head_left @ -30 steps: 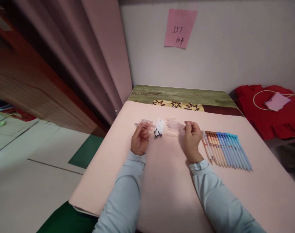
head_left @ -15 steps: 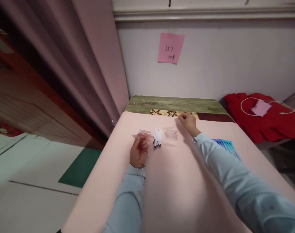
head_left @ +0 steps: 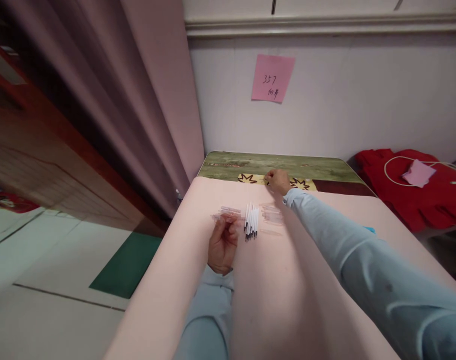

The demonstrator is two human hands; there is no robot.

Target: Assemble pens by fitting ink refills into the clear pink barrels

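Right hand [head_left: 276,181] contents unclear; sleeve [head_left: 338,235] mostly hides pens [head_left: 369,229].

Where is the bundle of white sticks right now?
In the head view, the white sticks lie on the pink tabletop, just right of the left hand and left of some clear pieces.

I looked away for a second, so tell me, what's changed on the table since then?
The right hand moved from beside the pens, forward and left, to the patterned strip; whether it grips anything is unclear. Its sleeve now hides most pens. The left hand stays beside the white sticks, seemingly pinching a clear tube; the sticks haven't moved.
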